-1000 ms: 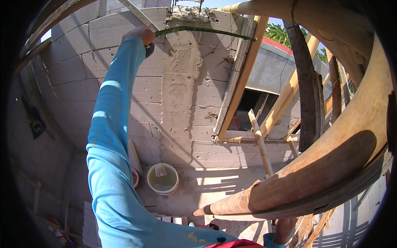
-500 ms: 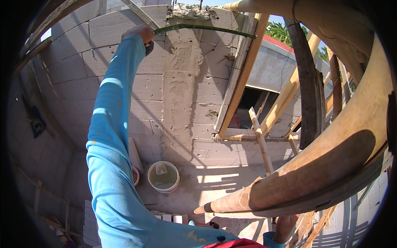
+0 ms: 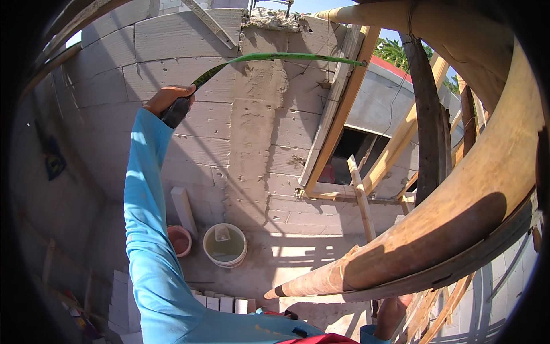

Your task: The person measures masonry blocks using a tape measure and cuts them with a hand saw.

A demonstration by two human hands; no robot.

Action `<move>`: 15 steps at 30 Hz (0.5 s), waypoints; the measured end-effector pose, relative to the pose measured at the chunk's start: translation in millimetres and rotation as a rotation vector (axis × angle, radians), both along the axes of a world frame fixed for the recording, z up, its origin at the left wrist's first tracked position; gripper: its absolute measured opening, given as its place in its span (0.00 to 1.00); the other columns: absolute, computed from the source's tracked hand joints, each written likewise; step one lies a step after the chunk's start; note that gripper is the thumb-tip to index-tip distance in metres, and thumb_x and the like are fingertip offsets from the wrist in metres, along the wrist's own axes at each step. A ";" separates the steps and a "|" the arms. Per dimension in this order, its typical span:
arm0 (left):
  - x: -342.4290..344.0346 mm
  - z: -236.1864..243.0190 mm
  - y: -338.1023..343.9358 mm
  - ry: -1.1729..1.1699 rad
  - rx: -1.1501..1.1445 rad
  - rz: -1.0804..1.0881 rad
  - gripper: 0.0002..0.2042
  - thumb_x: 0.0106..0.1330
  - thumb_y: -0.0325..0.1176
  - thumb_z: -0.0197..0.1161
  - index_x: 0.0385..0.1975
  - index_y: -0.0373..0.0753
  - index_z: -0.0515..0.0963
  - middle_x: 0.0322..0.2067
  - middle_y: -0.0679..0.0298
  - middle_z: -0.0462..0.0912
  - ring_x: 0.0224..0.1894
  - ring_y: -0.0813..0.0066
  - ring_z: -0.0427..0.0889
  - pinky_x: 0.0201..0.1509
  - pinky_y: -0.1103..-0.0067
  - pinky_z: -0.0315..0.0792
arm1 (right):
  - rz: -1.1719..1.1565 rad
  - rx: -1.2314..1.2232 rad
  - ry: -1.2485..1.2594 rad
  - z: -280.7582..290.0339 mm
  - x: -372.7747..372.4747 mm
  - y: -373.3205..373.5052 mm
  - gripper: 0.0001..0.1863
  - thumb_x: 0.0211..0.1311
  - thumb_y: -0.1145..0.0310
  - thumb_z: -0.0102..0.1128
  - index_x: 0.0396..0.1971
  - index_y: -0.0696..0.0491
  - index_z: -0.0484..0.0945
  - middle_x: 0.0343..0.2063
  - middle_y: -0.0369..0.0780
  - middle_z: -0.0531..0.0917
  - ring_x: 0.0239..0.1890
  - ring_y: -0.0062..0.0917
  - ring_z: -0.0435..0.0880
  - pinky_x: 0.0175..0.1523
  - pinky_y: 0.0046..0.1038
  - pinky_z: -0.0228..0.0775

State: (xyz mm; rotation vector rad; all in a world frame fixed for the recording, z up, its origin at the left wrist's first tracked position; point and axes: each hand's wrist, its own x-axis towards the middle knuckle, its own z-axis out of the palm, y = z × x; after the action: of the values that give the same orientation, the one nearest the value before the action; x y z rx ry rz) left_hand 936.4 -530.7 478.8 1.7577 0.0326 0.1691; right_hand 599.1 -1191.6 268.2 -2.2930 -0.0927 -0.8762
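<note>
My left hand (image 3: pixel 169 97), on the blue-sleeved arm at the left, grips a dark tape measure (image 3: pixel 175 113) in front of the block wall (image 3: pixel 154 80). Its green blade (image 3: pixel 275 56) arches rightward, with the far end at the upright wooden frame (image 3: pixel 358 63). My right hand (image 3: pixel 391 315) shows low at the right, just below the large bamboo pole (image 3: pixel 418 241); its fingers look curled, and what they hold is hidden. A vertical strip of rough render (image 3: pixel 249 143) runs down the wall behind the blade.
On the floor below stand a white bucket of liquid (image 3: pixel 225 246), a pink tub (image 3: pixel 179 241) and stacked blocks (image 3: pixel 226 304). Timbers (image 3: pixel 359 189) lean by the window opening (image 3: pixel 356 149). A dark post (image 3: pixel 427 132) and more bamboo (image 3: pixel 435 23) crowd the right and top.
My left hand has moved down and slightly left, away from the wall's top, and more green blade shows in a higher arch. My right hand stays low at the right.
</note>
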 end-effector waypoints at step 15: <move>-51.2 -79.5 -16.1 -0.050 -0.439 0.049 0.16 0.74 0.46 0.61 0.27 0.40 0.78 0.22 0.64 0.78 0.20 0.74 0.78 0.25 0.76 0.75 | 0.138 0.531 0.106 19.7 30.0 45.5 0.20 0.73 0.58 0.63 0.49 0.62 0.79 0.47 0.43 0.83 0.52 0.27 0.78 0.59 0.33 0.68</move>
State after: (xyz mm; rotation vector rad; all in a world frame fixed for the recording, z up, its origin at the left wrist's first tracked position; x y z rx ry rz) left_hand 885.2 -546.8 399.3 1.3151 0.0713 0.2238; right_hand 629.1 -1146.1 287.9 -1.8068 0.0267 -0.6163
